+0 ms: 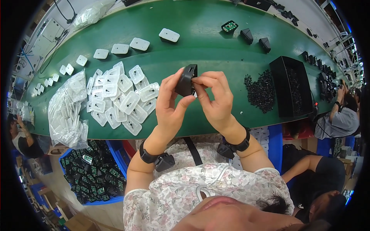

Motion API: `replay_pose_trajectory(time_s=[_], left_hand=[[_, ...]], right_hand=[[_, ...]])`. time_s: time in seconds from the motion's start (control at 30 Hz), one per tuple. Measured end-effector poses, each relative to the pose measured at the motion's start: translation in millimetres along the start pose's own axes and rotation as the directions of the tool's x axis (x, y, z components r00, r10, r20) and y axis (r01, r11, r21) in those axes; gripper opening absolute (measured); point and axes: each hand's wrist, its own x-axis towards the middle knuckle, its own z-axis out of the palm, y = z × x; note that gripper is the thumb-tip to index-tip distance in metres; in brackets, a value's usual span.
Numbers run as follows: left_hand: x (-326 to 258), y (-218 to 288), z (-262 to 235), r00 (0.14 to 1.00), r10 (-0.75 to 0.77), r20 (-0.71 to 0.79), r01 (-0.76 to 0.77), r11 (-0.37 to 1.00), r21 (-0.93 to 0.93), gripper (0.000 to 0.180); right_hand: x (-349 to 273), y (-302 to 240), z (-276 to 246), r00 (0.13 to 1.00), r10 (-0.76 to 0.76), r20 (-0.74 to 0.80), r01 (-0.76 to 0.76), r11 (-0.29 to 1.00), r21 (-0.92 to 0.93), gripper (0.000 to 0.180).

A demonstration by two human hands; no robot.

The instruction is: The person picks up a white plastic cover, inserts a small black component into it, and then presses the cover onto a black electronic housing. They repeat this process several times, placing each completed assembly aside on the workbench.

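Above the table's near edge, my left hand grips a black plastic housing, wedge-shaped and tilted up on its side. Fingers and thumb are closed round its left and lower faces. My right hand is at the housing's right side, thumb and fingertips pinched together against its edge. Whatever sits between those fingertips is too small and covered to make out. A bit of something white shows beside the right thumb. The inside of the housing faces away from view.
Left lie a pile of clear-white plastic covers and a plastic bag. White-topped pieces line the back. Right are small black parts, a black box and black housings. A blue bin holds circuit-board pieces. Co-workers sit nearby.
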Motion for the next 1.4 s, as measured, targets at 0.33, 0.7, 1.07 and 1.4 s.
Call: replay_pose_trajectory(time_s=[0.33, 0.7, 1.07, 1.4], left_hand=[[5, 6, -3, 0.91, 0.335, 0.243, -0.414, 0.722, 0.555, 0.061], [0, 2, -18, 0.823, -0.297, 0.484, 0.443, 0.87, -0.219, 0.053], [11, -30, -43, 0.723, -0.616, 0.312, 0.657, 0.753, -0.035, 0.043], [17, -65, 7, 0.965, -0.158, 0.211, -0.166, 0.257, 0.952, 0.055]], right_hand=[[21, 10, -35, 0.63, 0.514, 0.583, -0.776, 0.38, 0.503, 0.029], [26, 25, -41, 0.579, 0.292, 0.761, -0.807, 0.34, 0.483, 0.049], [11, 46, -60, 0.628, 0.392, 0.673, -0.774, 0.408, 0.484, 0.074], [-6, 82, -50, 0.856, 0.262, 0.446, 0.162, 0.684, -0.712, 0.049]])
